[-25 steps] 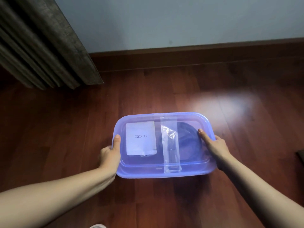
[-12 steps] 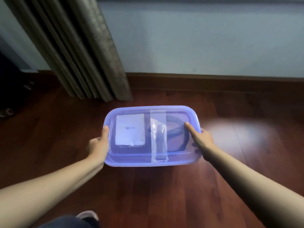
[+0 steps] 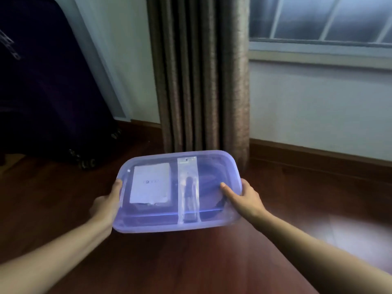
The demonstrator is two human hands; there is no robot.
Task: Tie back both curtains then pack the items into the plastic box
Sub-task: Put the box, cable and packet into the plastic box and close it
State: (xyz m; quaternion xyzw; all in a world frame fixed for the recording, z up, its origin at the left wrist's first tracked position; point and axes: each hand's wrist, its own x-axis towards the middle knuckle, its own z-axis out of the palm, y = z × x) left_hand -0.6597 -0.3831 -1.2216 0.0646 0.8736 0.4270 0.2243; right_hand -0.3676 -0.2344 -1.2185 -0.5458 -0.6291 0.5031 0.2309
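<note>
Though slightly askew, plastic box (image 3: 212,225) lengthwise left-right

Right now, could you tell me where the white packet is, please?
In the head view the white packet lies in the left half of the plastic box, between the left hand on the rim and the clear sleeve.

Dim room; window (image 3: 318,18) light glares off floor (image 3: 347,232).
</note>
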